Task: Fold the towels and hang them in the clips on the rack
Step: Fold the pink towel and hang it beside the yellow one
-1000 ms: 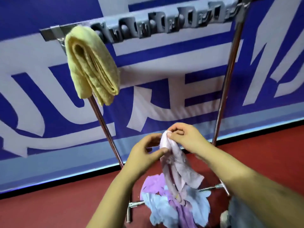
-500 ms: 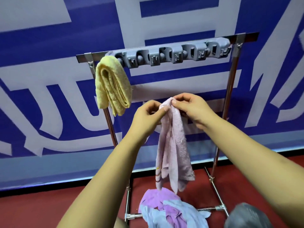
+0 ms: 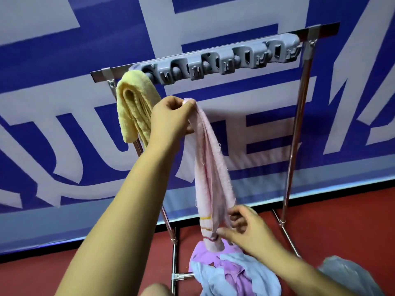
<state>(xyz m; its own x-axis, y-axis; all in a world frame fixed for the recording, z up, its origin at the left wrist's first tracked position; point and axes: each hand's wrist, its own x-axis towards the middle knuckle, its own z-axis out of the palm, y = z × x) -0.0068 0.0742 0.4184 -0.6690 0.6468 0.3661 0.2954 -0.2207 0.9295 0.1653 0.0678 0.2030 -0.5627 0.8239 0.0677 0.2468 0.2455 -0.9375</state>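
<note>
A pale pink towel [image 3: 210, 167] hangs long and bunched in front of the rack. My left hand [image 3: 171, 118] grips its top end just below the clip strip. My right hand [image 3: 243, 227] pinches its striped lower end near the floor pile. A folded yellow towel [image 3: 133, 110] hangs from the leftmost clip of the grey clip strip [image 3: 226, 60]. The other clips hold nothing. The strip sits on the top bar of a chrome rack [image 3: 298, 124].
A pile of purple and light blue towels [image 3: 230, 272] lies on the red floor at the rack's base bar. A grey cloth [image 3: 350, 274] shows at the lower right. A blue and white banner [image 3: 64, 103] stands close behind the rack.
My right hand let go of the towel's top and dropped to its lower end. My left hand keeps the top and has risen toward the clips. The camera tilted up.
</note>
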